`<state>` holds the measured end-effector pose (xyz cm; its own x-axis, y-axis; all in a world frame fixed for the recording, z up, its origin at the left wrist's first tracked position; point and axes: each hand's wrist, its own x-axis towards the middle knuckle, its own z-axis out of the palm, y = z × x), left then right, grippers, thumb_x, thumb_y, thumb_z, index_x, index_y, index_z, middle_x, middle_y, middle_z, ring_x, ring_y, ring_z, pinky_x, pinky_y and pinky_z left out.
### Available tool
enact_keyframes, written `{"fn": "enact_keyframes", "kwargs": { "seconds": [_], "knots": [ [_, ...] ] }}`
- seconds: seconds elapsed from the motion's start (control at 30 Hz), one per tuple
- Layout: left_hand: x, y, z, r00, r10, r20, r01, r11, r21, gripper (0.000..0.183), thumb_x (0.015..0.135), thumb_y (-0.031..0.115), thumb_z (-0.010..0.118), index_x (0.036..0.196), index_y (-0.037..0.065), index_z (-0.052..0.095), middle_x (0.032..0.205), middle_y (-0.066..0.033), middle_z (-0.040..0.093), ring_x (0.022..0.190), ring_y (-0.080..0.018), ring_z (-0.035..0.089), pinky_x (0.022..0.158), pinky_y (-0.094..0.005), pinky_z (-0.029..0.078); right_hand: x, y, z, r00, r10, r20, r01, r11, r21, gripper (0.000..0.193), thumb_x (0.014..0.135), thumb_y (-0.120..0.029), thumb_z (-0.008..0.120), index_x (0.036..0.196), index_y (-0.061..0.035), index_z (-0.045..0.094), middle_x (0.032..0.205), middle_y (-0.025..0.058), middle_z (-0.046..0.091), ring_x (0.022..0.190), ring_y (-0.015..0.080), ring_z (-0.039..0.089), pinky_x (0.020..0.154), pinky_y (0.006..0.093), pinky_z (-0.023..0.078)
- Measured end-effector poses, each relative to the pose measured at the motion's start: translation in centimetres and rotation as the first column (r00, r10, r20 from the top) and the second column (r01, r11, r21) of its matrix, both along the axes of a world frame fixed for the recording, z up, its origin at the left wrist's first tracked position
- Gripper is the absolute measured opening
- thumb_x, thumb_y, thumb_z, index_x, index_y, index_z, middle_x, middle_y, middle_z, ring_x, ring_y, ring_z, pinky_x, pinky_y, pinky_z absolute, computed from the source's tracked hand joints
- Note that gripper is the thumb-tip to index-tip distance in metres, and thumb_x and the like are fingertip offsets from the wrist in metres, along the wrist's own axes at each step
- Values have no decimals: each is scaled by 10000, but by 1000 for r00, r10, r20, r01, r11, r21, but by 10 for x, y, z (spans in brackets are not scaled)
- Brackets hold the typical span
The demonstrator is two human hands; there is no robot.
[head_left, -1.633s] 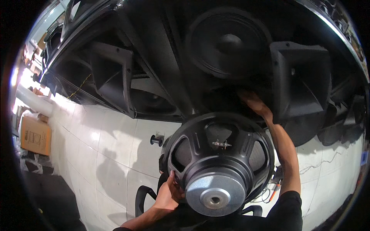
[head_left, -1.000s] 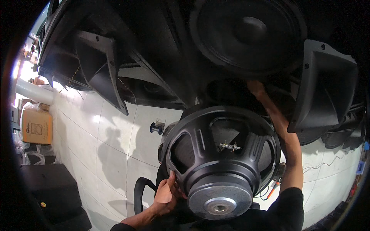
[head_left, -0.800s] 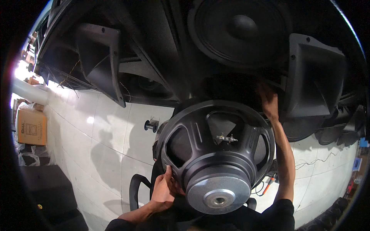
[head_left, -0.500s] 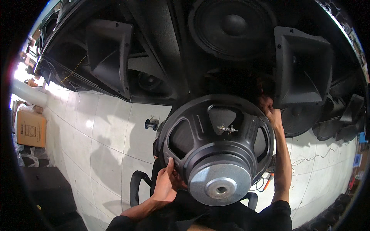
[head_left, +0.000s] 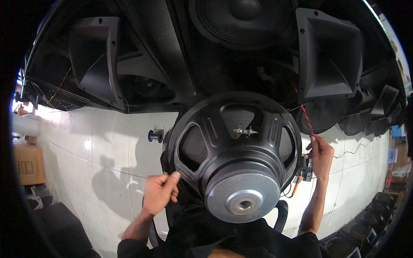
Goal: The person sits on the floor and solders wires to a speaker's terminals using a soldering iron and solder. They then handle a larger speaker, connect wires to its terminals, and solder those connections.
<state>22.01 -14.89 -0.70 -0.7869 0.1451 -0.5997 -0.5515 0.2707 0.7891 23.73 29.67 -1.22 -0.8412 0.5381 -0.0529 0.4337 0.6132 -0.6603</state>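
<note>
The right hand's [head_left: 320, 152] fingers are pinching a red-and-black twisted wire [head_left: 304, 116] running up into the speaker cabinet [head_left: 180, 64]. The left hand [head_left: 158, 191], fingers curled loosely together, is touching the rim of the big speaker driver [head_left: 234, 150] resting magnet-up on the lap. Wiring seems underway; next, that lead likely needs reaching the driver's terminal [head_left: 245, 130].

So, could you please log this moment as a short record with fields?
Setting: white tiled floor, black speaker cabinets above
Main item: large black loudspeaker driver, magnet end toward the camera
Left hand: loosely curled, at the driver's rim
Right hand: pinching a red twisted wire
Nearby: horn, small black spool, cardboard box
</note>
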Motion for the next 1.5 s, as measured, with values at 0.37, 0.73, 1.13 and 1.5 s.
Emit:
{"fn": "enact_keyframes", "kwargs": {
  "seconds": [0.37, 0.73, 1.13, 1.5],
  "knots": [
    [-123, 121, 60, 121, -177, -977, 511, 855, -92, 143, 898, 75, 679, 1007, -8, 721, 990, -152, 725, 966, -280, 699, 879, -360, 547, -45, -108, 103, 922, 387, -18, -329, 759, -561, 320, 997, -245, 620, 856, 39, 665, 648, 22, 618, 492, 58, 517, 437, 223, 407],
    [-156, 149, 50, -103, -463, -880, 660, 631, -409, 187, 823, 158, 768, 961, 36, 735, 899, -91, 715, 882, -280, 639, 839, -403, 485, -58, -98, 91, 837, 547, 18, -438, 690, -576, 362, 1046, -282, 524, 910, 21, 670, 656, -12, 551, 515, 48, 491, 464, 228, 387],
    [-155, 155, 42, -48, -460, -887, 577, 712, -400, 140, 789, 91, 782, 901, 20, 739, 814, -94, 686, 778, -252, 623, 759, -367, 462, -68, -84, 80, 851, 515, -105, -511, 762, -397, 292, 989, -221, 631, 942, 49, 733, 697, 70, 679, 540, 79, 571, 506, 246, 453],
    [-158, 158, 43, -17, -458, -889, 654, 667, -357, 136, 806, 128, 784, 881, 26, 735, 779, -81, 664, 750, -238, 592, 755, -367, 440, -73, -74, 86, 881, 468, -68, -453, 794, -405, 251, 908, -201, 719, 867, 46, 734, 604, 68, 629, 553, 89, 550, 519, 289, 437]
  ]
}}
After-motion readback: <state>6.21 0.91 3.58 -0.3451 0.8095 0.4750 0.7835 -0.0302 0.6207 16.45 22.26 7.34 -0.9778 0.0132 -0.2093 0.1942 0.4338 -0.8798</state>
